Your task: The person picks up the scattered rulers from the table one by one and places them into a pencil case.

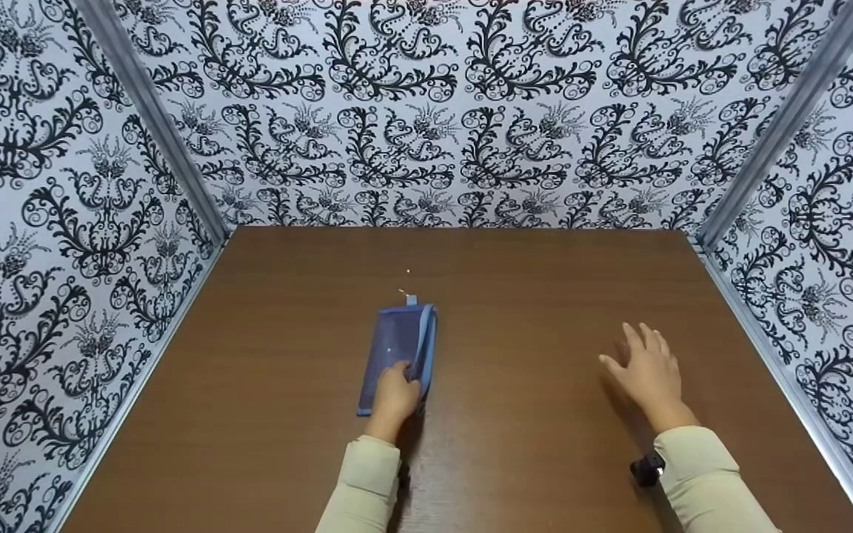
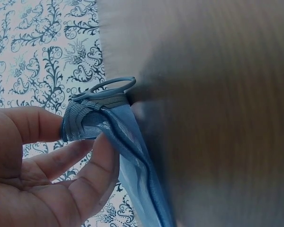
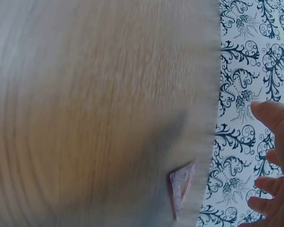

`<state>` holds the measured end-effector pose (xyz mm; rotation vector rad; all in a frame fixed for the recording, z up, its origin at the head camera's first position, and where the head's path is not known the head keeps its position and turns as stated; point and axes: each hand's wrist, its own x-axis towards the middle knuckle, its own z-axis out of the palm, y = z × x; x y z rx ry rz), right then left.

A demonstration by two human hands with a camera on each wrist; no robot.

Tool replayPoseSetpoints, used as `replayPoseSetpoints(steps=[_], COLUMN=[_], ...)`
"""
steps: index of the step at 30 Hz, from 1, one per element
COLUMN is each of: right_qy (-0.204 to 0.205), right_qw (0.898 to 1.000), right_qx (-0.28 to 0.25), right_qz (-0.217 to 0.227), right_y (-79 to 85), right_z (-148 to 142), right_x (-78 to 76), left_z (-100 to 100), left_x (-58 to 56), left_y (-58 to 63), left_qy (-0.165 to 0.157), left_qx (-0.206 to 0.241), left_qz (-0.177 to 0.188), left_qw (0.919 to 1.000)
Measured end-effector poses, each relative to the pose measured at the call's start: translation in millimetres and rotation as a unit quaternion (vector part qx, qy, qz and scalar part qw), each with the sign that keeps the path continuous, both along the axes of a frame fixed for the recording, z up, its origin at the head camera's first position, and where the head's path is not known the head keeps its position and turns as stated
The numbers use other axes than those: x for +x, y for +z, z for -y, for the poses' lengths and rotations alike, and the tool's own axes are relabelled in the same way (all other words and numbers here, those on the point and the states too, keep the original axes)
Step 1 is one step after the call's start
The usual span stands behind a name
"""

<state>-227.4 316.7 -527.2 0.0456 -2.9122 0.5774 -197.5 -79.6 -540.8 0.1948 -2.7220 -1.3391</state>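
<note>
My left hand [image 1: 395,394] grips a blue mesh zipper pouch [image 1: 395,337] by its near right side, left of the table's middle. In the left wrist view, my thumb and fingers pinch the end of the pouch [image 2: 125,137], where a ring-shaped zipper pull [image 2: 114,85] sticks out. The blue zipper edge runs down and away from the fingers. A small fabric tab [image 1: 412,300] shows at the pouch's far end. Over the right part of the table, my right hand [image 1: 649,374] is spread with nothing in it; its fingers [image 3: 270,184] show at the right wrist view's edge.
The brown wooden table [image 1: 530,311] is bordered by walls with black-and-white scroll patterns [image 1: 471,118] and grey metal posts [image 1: 767,148]. Tiny white specks [image 1: 408,272] show beyond the pouch. A small pale triangular shape [image 3: 181,184] appears in the right wrist view.
</note>
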Motion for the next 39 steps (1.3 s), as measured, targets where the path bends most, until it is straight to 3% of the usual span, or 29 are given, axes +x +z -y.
replayPoseSetpoints(steps=[39], right_qy=[-0.045], right_qw=[0.995], right_qx=[-0.050], right_qz=[0.068], right_y=[-18.7], right_z=[-35.5], right_x=[0.7], left_z=[-0.4], left_x=[0.0], left_y=[-1.2], left_qy=[-0.006], left_qx=[-0.011], left_qz=[-0.006], left_qw=[0.9999])
